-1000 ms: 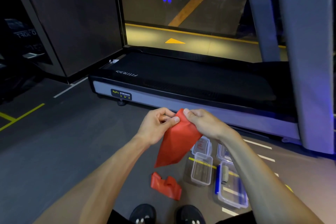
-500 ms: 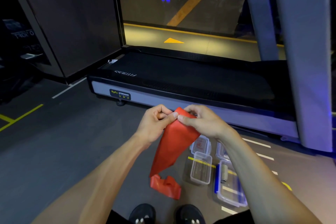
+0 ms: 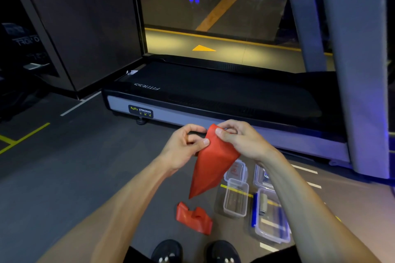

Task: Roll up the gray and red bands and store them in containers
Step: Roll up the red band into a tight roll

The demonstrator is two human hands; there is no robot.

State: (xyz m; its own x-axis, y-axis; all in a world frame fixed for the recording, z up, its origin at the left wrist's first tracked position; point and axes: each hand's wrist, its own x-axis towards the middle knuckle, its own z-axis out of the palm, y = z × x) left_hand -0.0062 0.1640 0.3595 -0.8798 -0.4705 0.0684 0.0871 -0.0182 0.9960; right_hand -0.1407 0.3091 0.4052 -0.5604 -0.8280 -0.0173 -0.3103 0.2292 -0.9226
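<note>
Where containers [image 3: 235, 197] lie, treadmill [image 3: 213, 100] beyond

Lidded container [image 3: 262, 175] mostly behind right forearm; shoes [image 3: 167, 252] cropped.

Overall light: dim indoor scene, dark at the left edge.
Brightest area: yellow-lit floor strip [image 3: 224, 49] beyond the treadmill [image 3: 213, 96].
Colour cast: blue glow along the right edge and the upright post [image 3: 363, 70].
Distortion: wide-angle bending of the post and wall lines.
Sharpness: slightly soft; the containers [image 3: 236, 197] are faintly blurred.
Shadows: soft, weak on the floor.
</note>
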